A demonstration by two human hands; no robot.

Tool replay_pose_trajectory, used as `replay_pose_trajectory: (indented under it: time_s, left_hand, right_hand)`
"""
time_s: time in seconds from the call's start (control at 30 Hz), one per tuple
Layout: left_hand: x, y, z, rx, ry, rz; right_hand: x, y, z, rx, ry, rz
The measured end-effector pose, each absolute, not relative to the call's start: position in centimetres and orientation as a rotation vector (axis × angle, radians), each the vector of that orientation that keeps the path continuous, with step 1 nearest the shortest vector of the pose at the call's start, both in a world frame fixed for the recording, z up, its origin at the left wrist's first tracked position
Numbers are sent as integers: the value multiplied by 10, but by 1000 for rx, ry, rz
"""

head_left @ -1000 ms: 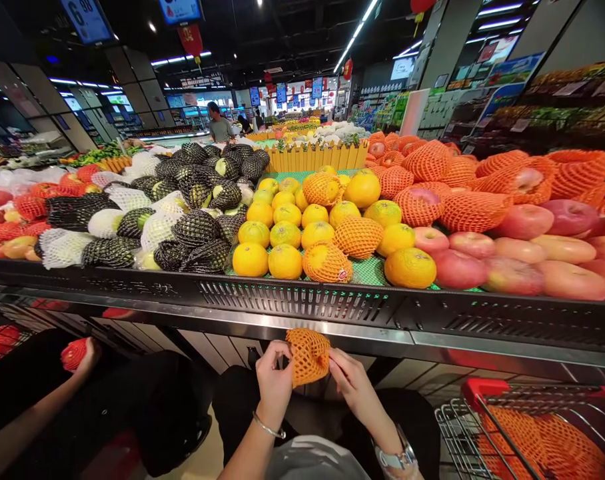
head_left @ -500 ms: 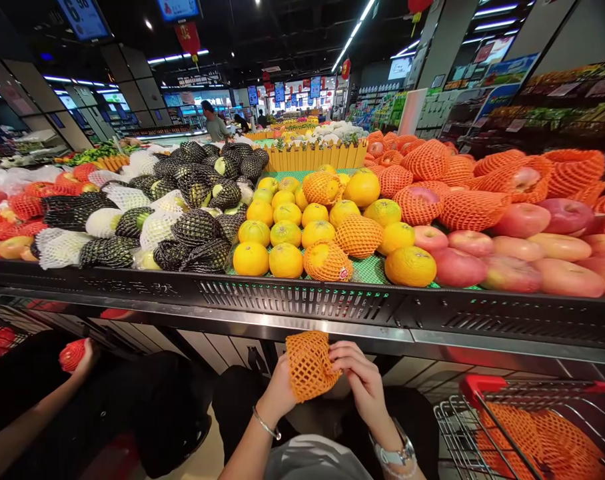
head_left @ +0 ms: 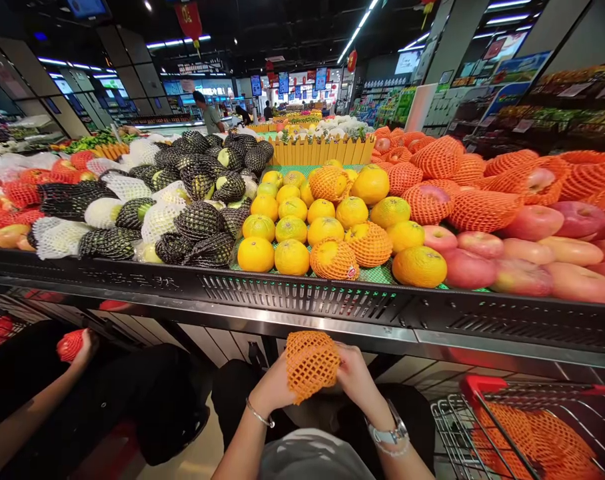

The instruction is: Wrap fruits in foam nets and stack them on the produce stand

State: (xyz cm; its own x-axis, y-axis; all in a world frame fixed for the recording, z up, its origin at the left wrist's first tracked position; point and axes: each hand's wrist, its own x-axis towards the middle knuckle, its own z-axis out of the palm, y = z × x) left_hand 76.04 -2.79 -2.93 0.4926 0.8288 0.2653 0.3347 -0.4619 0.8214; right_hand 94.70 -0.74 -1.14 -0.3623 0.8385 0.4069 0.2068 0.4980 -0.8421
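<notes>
In front of my body, below the display's metal edge, is an orange foam fruit net [head_left: 312, 365]. My left hand [head_left: 276, 385] holds it from the left, and the mesh covers its fingers. Closed at the net's right edge, my right hand [head_left: 353, 373] grips it with bent fingers, partly hidden. I cannot make out any fruit inside the mesh. Just beyond my hands, yellow-orange citrus fruits [head_left: 291, 257] lie in rows on a green mat, several of them in orange nets, such as the netted citrus [head_left: 332, 259] by the front rim.
The black display rim [head_left: 292, 292] runs across ahead of me. Red apples [head_left: 467, 268] lie to the right, black-netted fruits [head_left: 202, 227] to the left. A cart [head_left: 462, 427] with orange nets stands at right. At left, another person's hand [head_left: 85, 347] holds a red-netted item [head_left: 70, 345].
My right hand's fingers have moved down and behind the net's edge, and the net looks more spread out. The view has shifted slightly left.
</notes>
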Motion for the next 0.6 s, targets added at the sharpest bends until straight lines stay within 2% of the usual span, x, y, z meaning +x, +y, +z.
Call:
replay_pose_trajectory:
  time_s: [0.1,0.17,0.27,0.47,0.6]
  left_hand:
    - [751,-25,-30,2072,922,827]
    - [751,-23,-25,2081,854,809]
    - [759,-24,-6,2141,749,793]
    - [754,-46,39,2220,963,804]
    - [724,-53,56,2350,1046,1074]
  right_hand:
    - [949,-11,-15,-605,-1961,632]
    - [949,-14,-23,-547,-2046,603]
    - [946,-16,-31,-652,-2099,680]
    - [948,-15,-24,-725,-1917,836]
    - [958,-14,-30,-815,-1630,1016]
